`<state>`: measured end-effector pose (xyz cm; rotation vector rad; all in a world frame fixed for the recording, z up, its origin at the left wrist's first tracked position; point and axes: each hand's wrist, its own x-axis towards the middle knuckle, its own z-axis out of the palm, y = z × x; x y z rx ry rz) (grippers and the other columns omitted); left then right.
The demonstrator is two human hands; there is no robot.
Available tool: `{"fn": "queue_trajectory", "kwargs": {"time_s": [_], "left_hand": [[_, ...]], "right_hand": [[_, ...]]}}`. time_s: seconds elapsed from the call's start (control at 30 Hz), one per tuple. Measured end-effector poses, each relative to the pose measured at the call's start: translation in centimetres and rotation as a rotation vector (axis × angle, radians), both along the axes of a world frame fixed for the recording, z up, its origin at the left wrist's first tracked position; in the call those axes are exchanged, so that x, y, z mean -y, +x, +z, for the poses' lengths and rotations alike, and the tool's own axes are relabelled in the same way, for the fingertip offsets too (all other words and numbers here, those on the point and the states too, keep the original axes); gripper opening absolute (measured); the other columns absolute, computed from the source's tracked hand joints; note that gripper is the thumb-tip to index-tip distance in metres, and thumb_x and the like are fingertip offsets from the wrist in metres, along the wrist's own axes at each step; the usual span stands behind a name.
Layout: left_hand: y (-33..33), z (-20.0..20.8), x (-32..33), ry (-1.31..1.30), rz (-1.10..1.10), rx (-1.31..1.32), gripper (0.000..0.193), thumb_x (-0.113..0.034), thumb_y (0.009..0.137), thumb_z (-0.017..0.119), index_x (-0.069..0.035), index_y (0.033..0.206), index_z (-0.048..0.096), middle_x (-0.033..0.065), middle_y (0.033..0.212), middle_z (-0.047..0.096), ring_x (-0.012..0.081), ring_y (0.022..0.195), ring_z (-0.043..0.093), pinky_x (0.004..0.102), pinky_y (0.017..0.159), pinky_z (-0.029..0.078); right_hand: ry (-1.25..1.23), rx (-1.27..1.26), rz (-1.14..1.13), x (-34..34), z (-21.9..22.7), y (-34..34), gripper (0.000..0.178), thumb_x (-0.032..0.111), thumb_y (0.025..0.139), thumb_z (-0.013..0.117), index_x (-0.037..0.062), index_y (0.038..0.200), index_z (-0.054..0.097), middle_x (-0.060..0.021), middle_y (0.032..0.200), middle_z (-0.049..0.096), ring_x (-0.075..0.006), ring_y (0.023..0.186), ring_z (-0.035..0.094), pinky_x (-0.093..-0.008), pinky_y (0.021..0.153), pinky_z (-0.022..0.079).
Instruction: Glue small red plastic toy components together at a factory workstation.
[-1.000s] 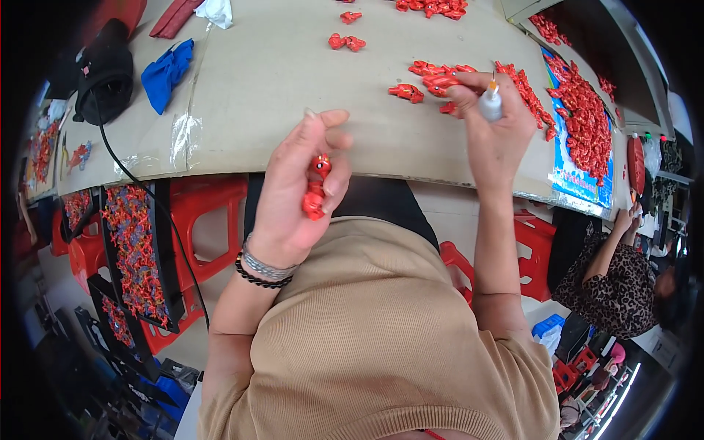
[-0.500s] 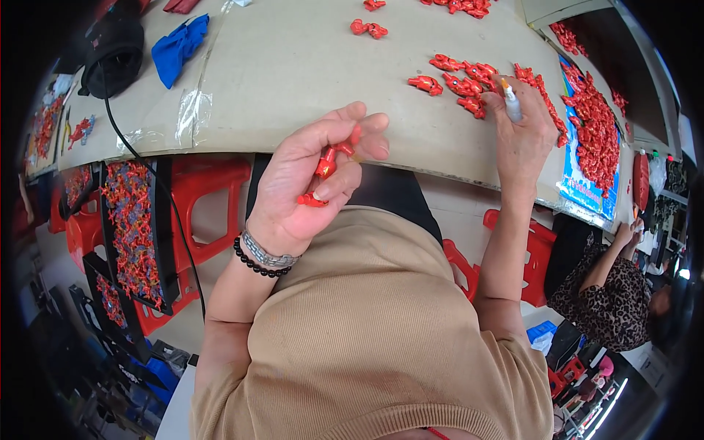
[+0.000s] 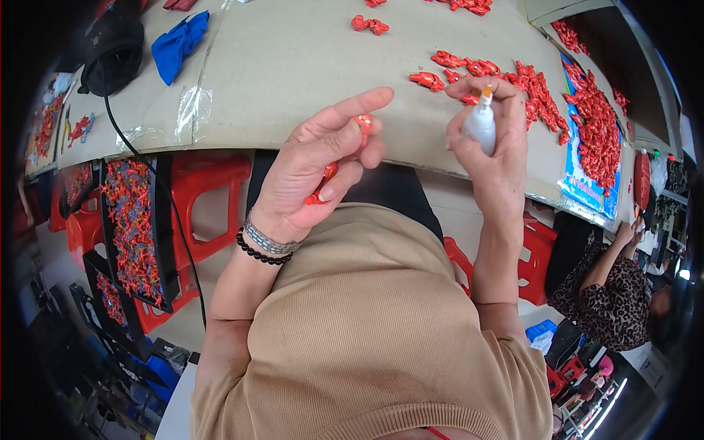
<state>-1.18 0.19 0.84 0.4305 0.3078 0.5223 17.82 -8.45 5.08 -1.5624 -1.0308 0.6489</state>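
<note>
My left hand, with a metal bracelet and black beads at its wrist, is closed on small glossy red plastic figures. One red figure sits pinched at the thumb and fingertips, its index finger stretched out above. More red shows between the lower fingers and the palm; the fingers hide the rest. My right hand grips a white paint marker, its orange tip pointing up and away from me. Several similar red figures lie on the table just beyond that hand.
The pale table carries a large pile of red figures on a blue sheet at right. A blue cloth and black cap-like item lie at left. A cable crosses the edge; red stools stand below. Another person works at right.
My right hand has come left with the marker, away from the loose figures and nearer my left hand. The left thumb and fingers have shifted, bringing a red figure up to the fingertips.
</note>
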Motion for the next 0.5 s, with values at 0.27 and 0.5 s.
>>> {"fn": "queue_trajectory", "kwargs": {"time_s": [0.27, 0.5], "left_hand": [[-0.4, -1.6, -0.3, -0.077, 0.015, 0.11, 0.027, -0.014, 0.097, 0.059, 0.001, 0.119, 0.058, 0.0083, 0.103, 0.062, 0.0067, 0.069, 0.046, 0.0145, 0.039, 0.031], [-0.1, -1.0, 0.2, -0.078, 0.044, 0.097, 0.027, -0.018, 0.098, 0.057, -0.004, 0.121, 0.056, 0.0093, 0.102, 0.062, 0.0071, 0.065, 0.044, 0.0151, 0.037, 0.032]], "right_hand": [[0.14, 0.536, 0.068, 0.4, 0.1, -0.4, 0.034, -0.007, 0.073, 0.07, -0.0005, 0.106, 0.062, -0.0135, 0.106, 0.058, -0.0254, 0.1, 0.056, -0.0328, 0.085, 0.048], [0.343, 0.451, -0.048, 0.8, -0.6, -0.5, 0.038, -0.005, 0.066, 0.079, -0.0018, 0.101, 0.067, -0.0116, 0.095, 0.07, -0.0238, 0.085, 0.064, -0.0308, 0.073, 0.052]]}}
